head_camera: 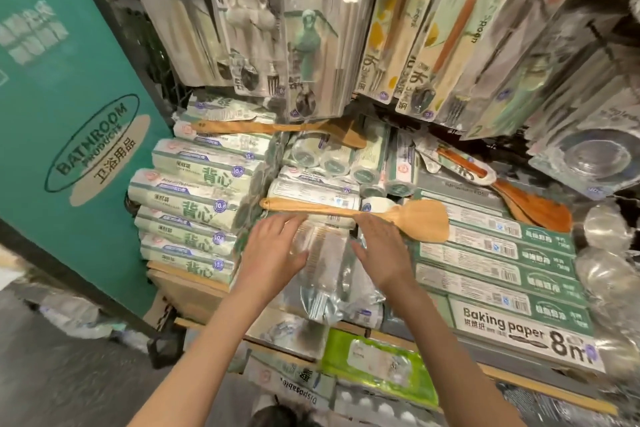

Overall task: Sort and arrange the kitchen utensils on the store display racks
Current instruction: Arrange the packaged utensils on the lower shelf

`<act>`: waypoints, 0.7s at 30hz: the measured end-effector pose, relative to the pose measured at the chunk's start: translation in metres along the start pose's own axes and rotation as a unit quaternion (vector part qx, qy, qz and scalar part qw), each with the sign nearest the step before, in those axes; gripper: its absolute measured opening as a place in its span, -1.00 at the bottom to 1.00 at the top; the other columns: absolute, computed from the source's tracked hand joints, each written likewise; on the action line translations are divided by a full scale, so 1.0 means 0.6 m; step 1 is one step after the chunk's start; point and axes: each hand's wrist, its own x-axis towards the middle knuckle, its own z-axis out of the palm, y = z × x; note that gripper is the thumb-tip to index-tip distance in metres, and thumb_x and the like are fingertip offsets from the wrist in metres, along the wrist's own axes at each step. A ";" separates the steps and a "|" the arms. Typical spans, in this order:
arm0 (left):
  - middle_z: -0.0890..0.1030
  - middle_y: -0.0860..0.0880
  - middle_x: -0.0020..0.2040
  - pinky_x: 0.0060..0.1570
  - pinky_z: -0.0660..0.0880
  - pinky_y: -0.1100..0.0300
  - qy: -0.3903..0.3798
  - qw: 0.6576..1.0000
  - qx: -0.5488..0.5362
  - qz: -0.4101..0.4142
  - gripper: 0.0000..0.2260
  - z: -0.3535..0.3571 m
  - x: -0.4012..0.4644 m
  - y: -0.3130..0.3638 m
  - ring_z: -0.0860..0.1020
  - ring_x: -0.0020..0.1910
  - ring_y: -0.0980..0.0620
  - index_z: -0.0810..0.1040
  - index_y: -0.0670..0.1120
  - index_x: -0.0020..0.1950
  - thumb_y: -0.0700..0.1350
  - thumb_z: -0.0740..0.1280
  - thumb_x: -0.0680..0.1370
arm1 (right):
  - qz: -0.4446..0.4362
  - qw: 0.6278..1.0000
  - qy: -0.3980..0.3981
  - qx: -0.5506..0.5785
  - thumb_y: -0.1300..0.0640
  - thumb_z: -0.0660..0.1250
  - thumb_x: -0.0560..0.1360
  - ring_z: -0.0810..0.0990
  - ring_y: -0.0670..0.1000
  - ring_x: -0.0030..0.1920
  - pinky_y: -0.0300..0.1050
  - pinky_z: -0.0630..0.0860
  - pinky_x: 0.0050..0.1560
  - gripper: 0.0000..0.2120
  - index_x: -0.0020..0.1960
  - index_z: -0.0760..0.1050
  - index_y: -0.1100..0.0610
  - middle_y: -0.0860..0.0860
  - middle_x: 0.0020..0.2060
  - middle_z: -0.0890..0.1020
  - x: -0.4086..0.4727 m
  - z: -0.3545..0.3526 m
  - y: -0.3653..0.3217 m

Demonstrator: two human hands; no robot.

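A clear plastic utensil packet (325,274) lies on the shelf stock, between my two hands. My left hand (273,250) touches its left edge with straight fingers. My right hand (381,250) rests at its right edge, fingers flat. Just beyond my fingertips a light wooden spatula (388,215) lies across rolls and boxes, blade to the right. A second wooden spatula (277,128) lies further back, and a darker one (530,201) lies at the right. Packaged cutlery sets (311,38) hang on the rack above.
Rolls of bags (197,194) are stacked at the left, baking paper boxes (502,274) at the right. A teal "Bathroom products" panel (69,114) stands at the far left. Green and white packets (377,367) sit on a lower shelf.
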 end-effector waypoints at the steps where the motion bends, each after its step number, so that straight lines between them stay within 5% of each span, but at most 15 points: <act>1: 0.40 0.04 0.35 0.37 0.16 0.11 0.001 1.000 -0.002 0.003 -0.47 0.009 0.010 -0.005 0.31 0.35 0.02 0.29 0.02 0.42 0.04 0.32 0.48 | -0.001 1.000 -0.002 0.002 0.02 0.12 0.62 0.15 0.00 0.47 -0.03 0.00 0.47 -0.53 0.49 0.14 0.06 0.03 0.47 0.25 0.015 0.005 0.004; 6: 0.44 0.04 0.30 0.35 0.20 0.13 0.006 1.000 -0.017 0.016 -0.50 0.046 0.059 -0.023 0.35 0.32 0.04 0.33 0.00 0.40 0.01 0.31 0.48 | 0.025 0.999 -0.044 -0.018 0.27 0.14 0.57 0.13 -0.02 0.47 -0.05 -0.08 0.50 -0.47 0.50 0.09 0.10 0.03 0.47 0.21 0.090 0.028 0.027; 10: 0.48 -0.02 0.24 0.29 0.27 0.06 0.012 0.998 -0.054 0.029 -0.50 0.072 0.073 -0.025 0.41 0.25 -0.04 0.39 -0.05 0.36 -0.05 0.38 0.43 | 0.042 0.999 -0.025 0.001 0.44 0.16 0.46 0.34 0.03 0.34 -0.08 0.01 0.46 -0.45 0.38 0.24 0.07 0.03 0.30 0.43 0.117 0.047 0.038; 13: 0.42 -0.01 0.32 0.33 0.19 0.12 -0.029 0.998 -0.059 0.026 -0.48 0.088 0.076 -0.016 0.33 0.31 -0.01 0.31 0.00 0.42 -0.02 0.32 0.48 | 0.026 0.999 0.020 0.031 0.34 0.14 0.51 0.46 0.06 0.11 -0.12 0.24 0.17 -0.64 0.23 0.37 0.03 0.03 0.06 0.56 0.116 0.056 0.047; 16: 0.40 0.02 0.33 0.31 0.23 0.15 -0.089 0.992 -0.081 0.022 -0.44 0.095 0.080 0.003 0.33 0.31 0.01 0.18 0.06 0.48 0.01 0.27 0.51 | 0.013 0.997 0.052 0.056 0.28 0.14 0.55 0.48 0.06 0.00 -0.17 0.16 -0.09 -0.73 0.17 0.46 0.05 0.03 -0.03 0.61 0.110 0.052 0.051; 21: 0.43 0.02 0.32 0.25 0.40 0.03 -0.137 0.934 -0.328 -0.038 -0.36 0.081 0.096 0.050 0.42 0.25 0.05 0.02 0.27 0.47 -0.04 0.31 0.52 | 0.010 0.992 0.108 0.069 0.42 0.28 0.45 0.55 0.11 -0.05 -0.12 0.26 -0.03 -0.67 0.12 0.55 0.11 0.04 -0.10 0.65 0.090 0.023 0.052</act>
